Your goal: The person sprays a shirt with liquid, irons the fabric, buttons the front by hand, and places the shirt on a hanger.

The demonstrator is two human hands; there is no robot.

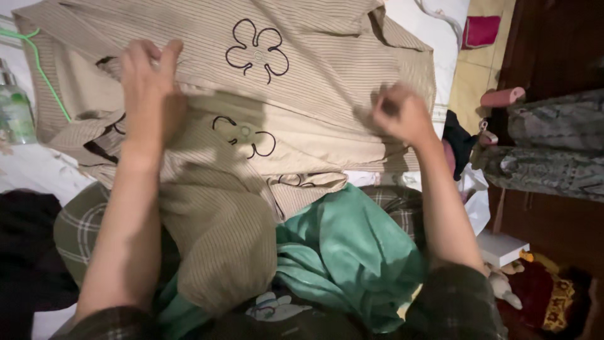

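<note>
"Where did the beige striped garment (pixel 296 75) lie?"

"It lay spread across the bed (pixel 421 25), beyond the person's knees, with its long axis running left to right across the view. Its lower part was doubled back toward the person and draped down over the lap, on top of a green cloth (pixel 352 252). Dark flower outlines (pixel 257 49) showed on the upper layer and again on the folded one."

"And the hands?"

"The left hand (pixel 150 94) rested flat on the left part of the garment, fingers (pixel 157 53) held together and pointing away from the person, pressing the fabric down. The right hand (pixel 399 113) was at the right part, fingers curled in and pinching a fold of the cloth. Both were touching it, so neither was nearer; the bulk of the garment lay between them and farther out from both."

"Anything else about?"

"A light green hanger (pixel 44 69) lay at the garment's left shoulder, a clear bottle (pixel 14 110) stood at the far left edge, and a pink roll (pixel 502 97) sat off to the right beside patterned grey fabric (pixel 553 145)."
</note>
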